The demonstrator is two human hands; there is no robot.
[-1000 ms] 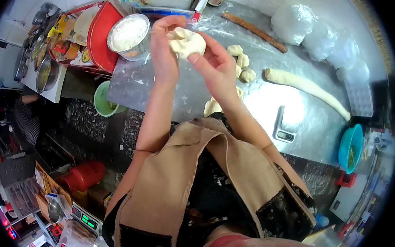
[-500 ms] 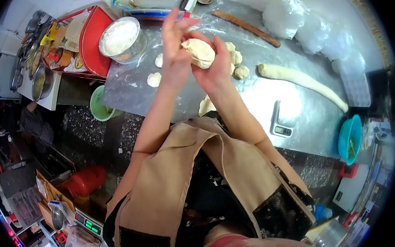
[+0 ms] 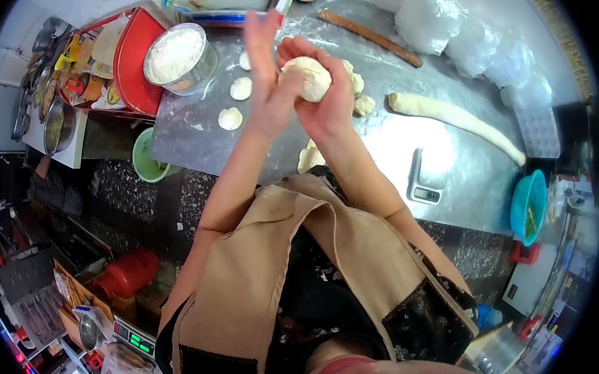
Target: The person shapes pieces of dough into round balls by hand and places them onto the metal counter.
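A rounded piece of pale dough (image 3: 313, 78) sits in my right hand (image 3: 334, 106), whose fingers curl around its far side. My left hand (image 3: 270, 96) touches the dough's left side with its thumb, its other fingers stretched upward and blurred. Flat round dough pieces (image 3: 230, 118) lie on the metal table (image 3: 194, 142) left of my hands. Small dough lumps (image 3: 364, 105) are just right of my right hand, partly hidden by it. Another dough piece (image 3: 309, 157) lies near the table's front edge, partly covered by my forearm and apron.
A bowl of flour (image 3: 177, 55) stands beside a red crate (image 3: 138, 63). To the right are a long dough roll (image 3: 455, 122), a small scale (image 3: 426, 193) and a teal basin (image 3: 528, 207). Behind lie a wooden stick (image 3: 371, 38) and plastic-wrapped bundles (image 3: 432, 22). A person's arm (image 3: 42, 167) shows far left.
The dough has been turned between my hands and now looks rounder and smoother. My left hand's fingers have straightened away from it. The view has shifted, showing more round dough pieces on the left.
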